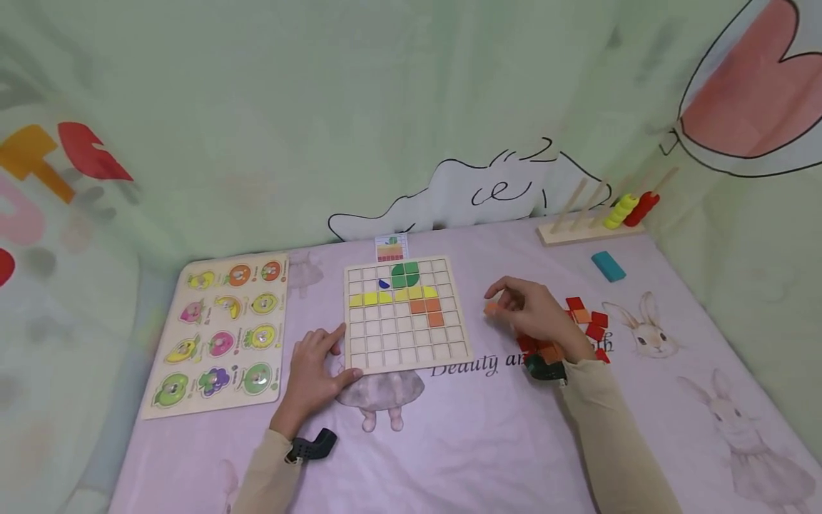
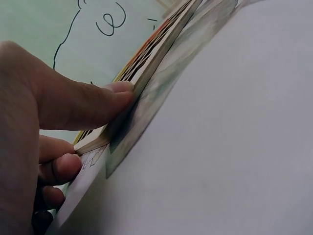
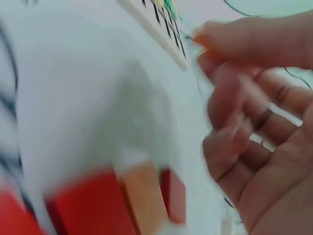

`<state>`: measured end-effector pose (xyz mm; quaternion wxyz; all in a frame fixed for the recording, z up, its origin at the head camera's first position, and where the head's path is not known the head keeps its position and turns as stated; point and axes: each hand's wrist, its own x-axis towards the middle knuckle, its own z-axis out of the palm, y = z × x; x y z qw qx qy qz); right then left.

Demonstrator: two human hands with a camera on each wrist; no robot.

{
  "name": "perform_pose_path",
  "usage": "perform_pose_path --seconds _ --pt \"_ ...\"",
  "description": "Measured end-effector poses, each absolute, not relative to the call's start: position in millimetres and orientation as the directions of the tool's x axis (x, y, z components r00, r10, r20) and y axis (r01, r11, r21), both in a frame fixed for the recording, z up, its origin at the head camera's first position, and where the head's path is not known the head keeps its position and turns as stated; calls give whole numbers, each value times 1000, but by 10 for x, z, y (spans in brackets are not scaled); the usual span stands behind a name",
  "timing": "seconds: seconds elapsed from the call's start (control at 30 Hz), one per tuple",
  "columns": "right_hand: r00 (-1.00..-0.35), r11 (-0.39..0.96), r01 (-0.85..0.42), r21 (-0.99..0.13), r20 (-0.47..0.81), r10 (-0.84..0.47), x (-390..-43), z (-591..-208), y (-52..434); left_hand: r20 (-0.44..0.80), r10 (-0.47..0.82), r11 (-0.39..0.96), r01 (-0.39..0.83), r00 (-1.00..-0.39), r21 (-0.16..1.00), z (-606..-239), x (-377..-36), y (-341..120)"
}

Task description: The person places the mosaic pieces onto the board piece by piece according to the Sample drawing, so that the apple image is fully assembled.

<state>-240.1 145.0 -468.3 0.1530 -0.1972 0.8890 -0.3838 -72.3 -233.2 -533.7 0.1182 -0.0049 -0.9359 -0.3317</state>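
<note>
Between thumb and fingertips, my right hand [image 1: 530, 308] pinches a small orange tile [image 1: 491, 308], raised between the loose tiles and the board. In the right wrist view, which is blurred, the orange tile [image 3: 208, 41] shows partly behind the fingers. My left hand [image 1: 316, 370] holds the near left corner of a wooden grid board [image 1: 385, 345], thumb on the front edge and index finger on the left edge. On the board lie a green round shape [image 1: 404, 275], a blue piece [image 1: 384, 284], a row of yellow pieces [image 1: 370, 298] and three orange squares [image 1: 436, 319].
Red and orange tiles [image 1: 595, 332] lie loose under and beside the right wrist. A picture card [image 1: 392, 248] stands behind the board. At left is a fruit puzzle board [image 1: 220, 335]. A teal block [image 1: 608, 266] and a peg stand [image 1: 591, 230] with yellow and red beads are at back right.
</note>
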Motion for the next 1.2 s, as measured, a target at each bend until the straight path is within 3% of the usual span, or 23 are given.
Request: perform_pose_path --seconds 0.33,0.67,1.2 --pt "-845 469 -198 -861 -93 -527 -2348 -4779 847 219 -54 785 94 -974 612 -5358 -769 -2281" --pt "-822 560 -282 -779 -105 -560 -2250 -4865 496 233 -67 782 94 -970 616 -5350 -730 -2273" --pt "-808 576 -366 -731 -59 -587 -2238 -4894 436 233 -74 780 90 -970 620 -5337 -712 -2327"
